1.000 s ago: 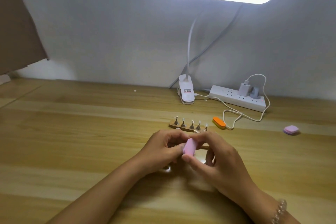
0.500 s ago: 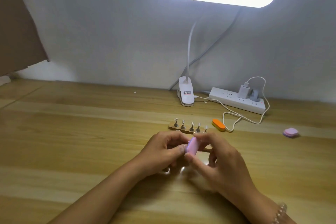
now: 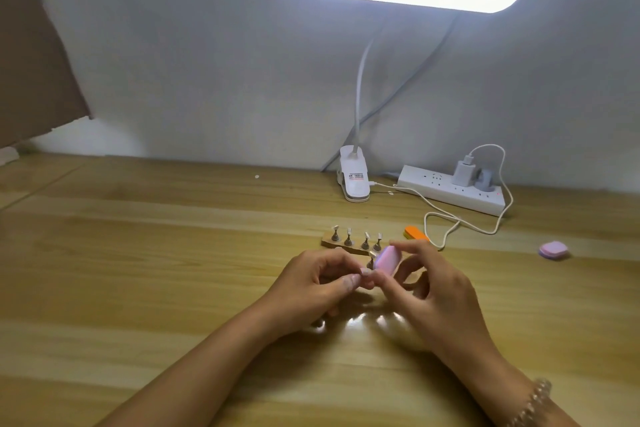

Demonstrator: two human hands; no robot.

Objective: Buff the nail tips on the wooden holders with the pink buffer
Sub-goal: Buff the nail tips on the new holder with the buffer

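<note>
A pink buffer (image 3: 388, 259) is pinched between the thumb and fingers of my right hand (image 3: 433, 295), raised just above the desk. My left hand (image 3: 311, 284) pinches a small nail stand (image 3: 370, 262) with a nail tip (image 3: 365, 271) at its fingertips, touching the buffer's lower end. Behind the hands lies a wooden holder (image 3: 343, 246) with several metal stands carrying nail tips. A second holder, if any, is hidden under my hands.
An orange buffer (image 3: 415, 233) lies right of the holder beside a white cable (image 3: 460, 222). A second pink buffer (image 3: 553, 249) sits far right. A clip lamp base (image 3: 353, 180) and a power strip (image 3: 450, 189) stand by the wall.
My right hand has swung the pink buffer up and to the right, so its flat face now shows. My left hand stays pinched in much the same place.
</note>
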